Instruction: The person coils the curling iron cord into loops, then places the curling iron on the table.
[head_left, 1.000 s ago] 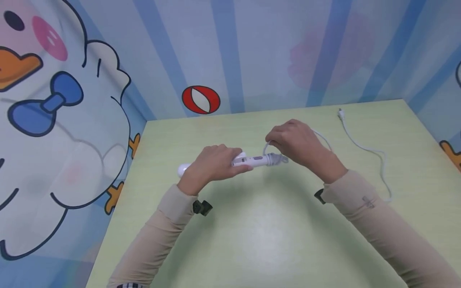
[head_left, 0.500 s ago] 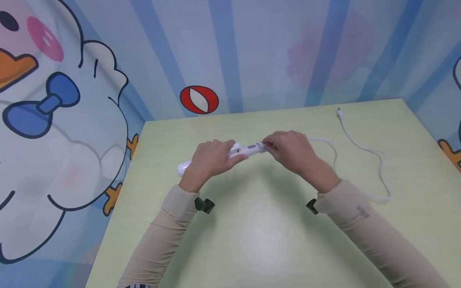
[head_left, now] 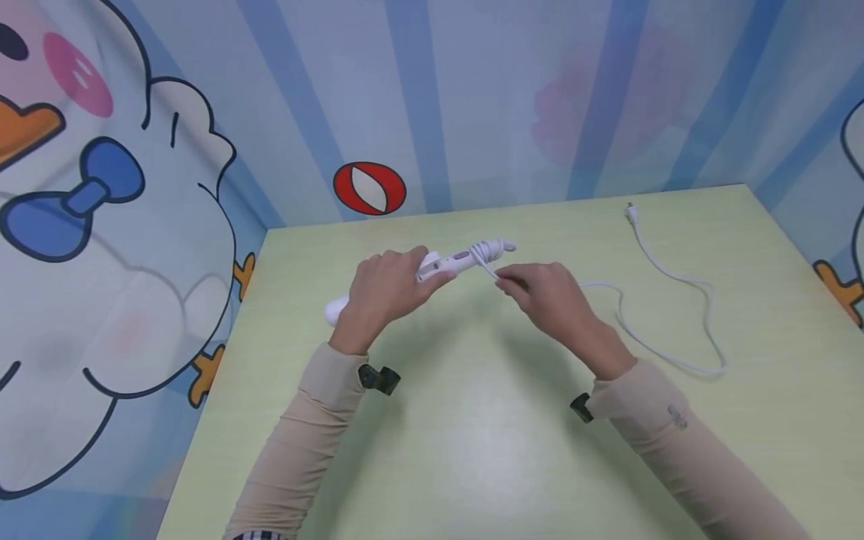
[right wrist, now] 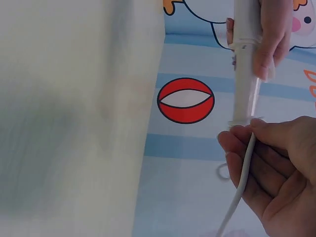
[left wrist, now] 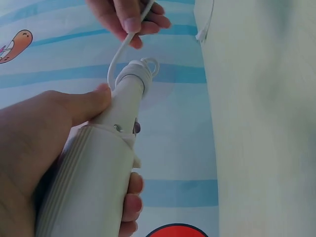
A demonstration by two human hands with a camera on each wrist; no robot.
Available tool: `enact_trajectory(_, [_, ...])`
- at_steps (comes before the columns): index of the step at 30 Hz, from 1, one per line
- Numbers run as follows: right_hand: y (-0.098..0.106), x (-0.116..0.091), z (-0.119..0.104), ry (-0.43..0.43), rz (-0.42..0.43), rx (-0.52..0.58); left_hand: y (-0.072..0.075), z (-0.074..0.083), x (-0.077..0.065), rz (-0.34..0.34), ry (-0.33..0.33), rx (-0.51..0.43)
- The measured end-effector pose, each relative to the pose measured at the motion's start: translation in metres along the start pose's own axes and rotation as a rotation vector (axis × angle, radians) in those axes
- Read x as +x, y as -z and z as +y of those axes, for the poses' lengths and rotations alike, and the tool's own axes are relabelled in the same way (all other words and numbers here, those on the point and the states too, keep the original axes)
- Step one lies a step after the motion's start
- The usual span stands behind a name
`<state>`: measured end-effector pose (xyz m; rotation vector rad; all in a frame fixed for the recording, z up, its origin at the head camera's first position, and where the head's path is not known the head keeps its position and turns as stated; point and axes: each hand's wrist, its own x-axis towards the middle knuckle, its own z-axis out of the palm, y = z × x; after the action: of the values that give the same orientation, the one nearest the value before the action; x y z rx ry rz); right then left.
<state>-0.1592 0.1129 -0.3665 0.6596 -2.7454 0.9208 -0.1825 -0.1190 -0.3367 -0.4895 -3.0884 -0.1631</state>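
My left hand (head_left: 386, 291) grips a white curling iron (head_left: 452, 264) around its body, holding it over the table and tilted up to the right. Several turns of the iron's white cord (head_left: 487, 252) circle the handle end, seen closely in the left wrist view, where a small loop of cord (left wrist: 154, 65) sticks out past the tip. Between thumb and fingers, my right hand (head_left: 559, 306) pinches the cord just right of the handle. In the right wrist view the free cord (right wrist: 242, 185) runs down across the palm. Part of the iron is hidden under my left hand.
The rest of the cord (head_left: 682, 364) lies in a wide bend on the right of the pale green table (head_left: 472, 450), ending at a plug (head_left: 631, 214) near the back edge. A cartoon-printed wall (head_left: 486, 105) rises behind and at both sides.
My right hand has come down and forward around the handle, laying cord onto it, and now sits lower right of it. The left hand has raised the iron's handle end slightly.
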Motion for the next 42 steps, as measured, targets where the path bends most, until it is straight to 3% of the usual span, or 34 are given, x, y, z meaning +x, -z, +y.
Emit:
enact_trajectory(8, [-0.017, -0.005, 0.017, 0.046, 0.031, 0.001, 0.008, -0.005, -0.001, -0.007, -0.001, -0.131])
enact_trajectory(14, [-0.028, -0.003, 0.028, 0.064, 0.045, 0.046, 0.012, -0.006, -0.003, -0.032, -0.045, -0.211])
enact_trajectory(25, [-0.035, 0.006, 0.042, 0.132, 0.095, 0.194, 0.014, -0.007, -0.008, -0.135, -0.101, -0.42])
enact_trajectory(31, [-0.03, 0.008, 0.043, 0.182, 0.127, 0.19, 0.017, -0.006, -0.013, -0.204, -0.142, -0.543])
enact_trajectory(37, [-0.019, 0.008, 0.043, 0.169, 0.143, 0.183, 0.02, -0.005, -0.016, -0.235, -0.217, -0.554])
enact_trajectory(42, [-0.008, 0.009, 0.046, 0.274, 0.081, 0.166, 0.022, -0.001, -0.016, -0.272, -0.261, -0.522])
